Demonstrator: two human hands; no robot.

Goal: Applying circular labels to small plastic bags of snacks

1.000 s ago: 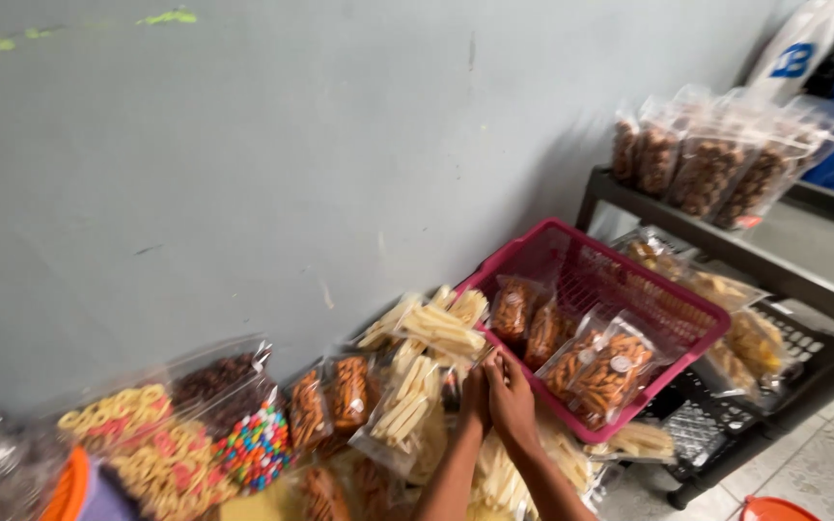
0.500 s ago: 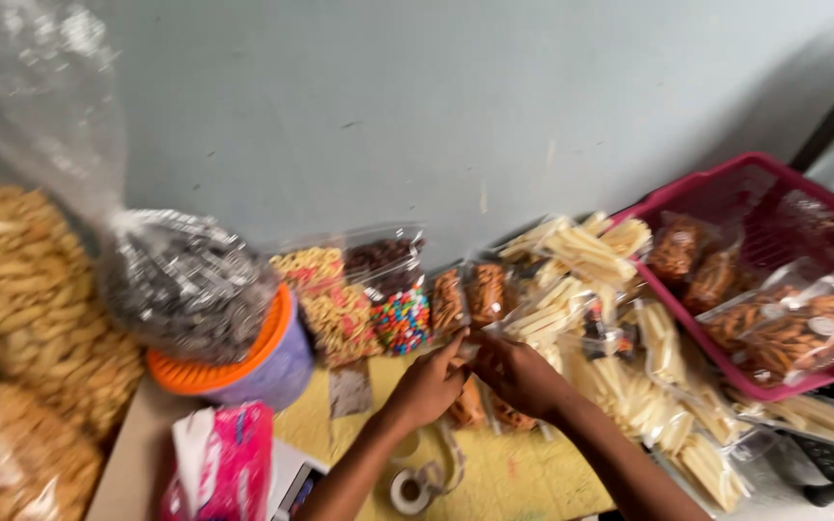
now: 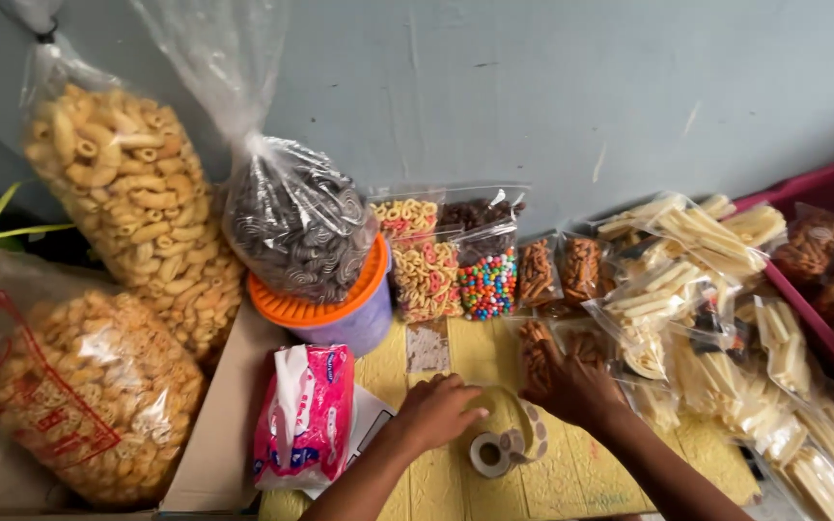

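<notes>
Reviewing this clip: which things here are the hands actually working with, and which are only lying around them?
In hand:
- left hand and right hand, on the yellow table
- roll of tape between them
- small packet of brown snacks at the right hand

Lying about:
- pink packet
- purple tub with orange lid
- big bags of curls
- packets of pale sticks
- red basket

Snack bags (image 3: 673,260) are glossy clear plastic, tape roll (image 3: 487,454) looks shiny too, tabletop (image 3: 456,352) is matt yellow planks.
</notes>
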